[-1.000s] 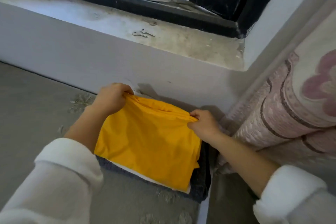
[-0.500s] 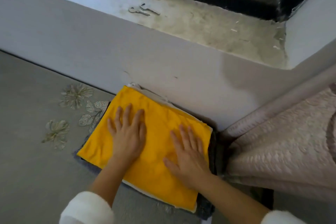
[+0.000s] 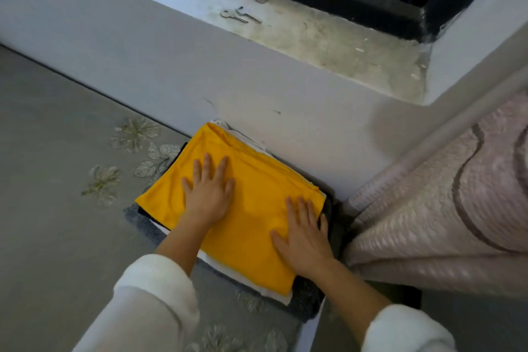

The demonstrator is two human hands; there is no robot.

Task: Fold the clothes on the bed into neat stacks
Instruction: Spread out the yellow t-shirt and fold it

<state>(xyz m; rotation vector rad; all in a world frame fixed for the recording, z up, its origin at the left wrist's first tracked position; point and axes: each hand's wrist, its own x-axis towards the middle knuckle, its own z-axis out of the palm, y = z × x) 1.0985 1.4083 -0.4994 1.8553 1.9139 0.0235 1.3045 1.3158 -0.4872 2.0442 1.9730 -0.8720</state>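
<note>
A folded yellow garment [image 3: 251,203] lies on top of a stack against the wall. Under it show the edges of a white garment [image 3: 274,293] and a dark grey one [image 3: 307,298]. My left hand [image 3: 208,194] rests flat on the yellow cloth near its left middle, fingers spread. My right hand [image 3: 304,234] presses flat on the cloth's right side, by the stack's right edge. Neither hand grips anything. The lower layers are mostly hidden.
The stack sits on a grey bedspread [image 3: 57,237] with embroidered flowers, in the corner under a dusty window sill [image 3: 328,37] where a key [image 3: 240,16] lies. A rolled pink quilt [image 3: 443,208] lies close on the right.
A second ago both hands pinched the yellow garment's far edge and lowered it. They then let go and now lie flat on it; the right hand has slid toward the right edge.
</note>
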